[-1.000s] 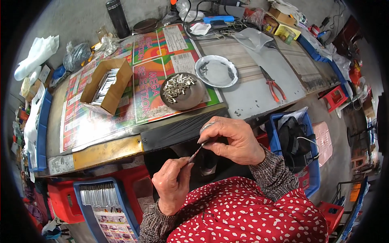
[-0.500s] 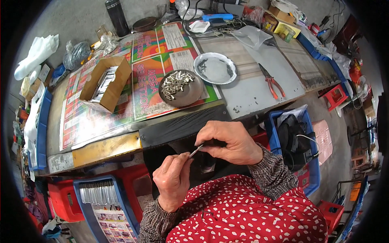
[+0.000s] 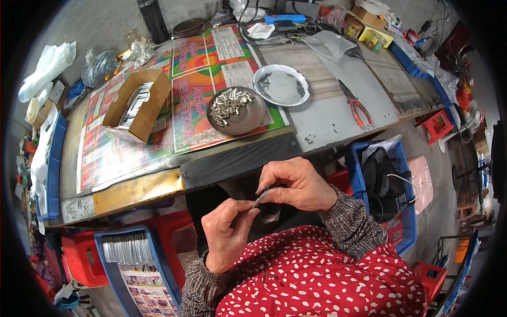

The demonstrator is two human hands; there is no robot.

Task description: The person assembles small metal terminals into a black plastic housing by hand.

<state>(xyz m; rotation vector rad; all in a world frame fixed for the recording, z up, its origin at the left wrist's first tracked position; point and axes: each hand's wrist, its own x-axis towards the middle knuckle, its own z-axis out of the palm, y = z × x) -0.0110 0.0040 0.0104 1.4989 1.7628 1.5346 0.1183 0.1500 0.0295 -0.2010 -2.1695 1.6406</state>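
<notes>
Nearer than the dark dish [image 3: 252, 119], the left hand [image 3: 227, 227] and right hand [image 3: 298, 186], grips narrow, pinch a slim piece [image 3: 256, 203], apparently in close fingertip work; the next move likely calls for steady alignment. Metal tubes [image 3: 229, 103] lie in the dish.

Big pink capitals [image 3: 199, 101] run across the colourful sheet [image 3: 193, 134] on the bench [image 3: 317, 68] — its white label panels [image 3: 227, 43] carry print too small to read.
</notes>
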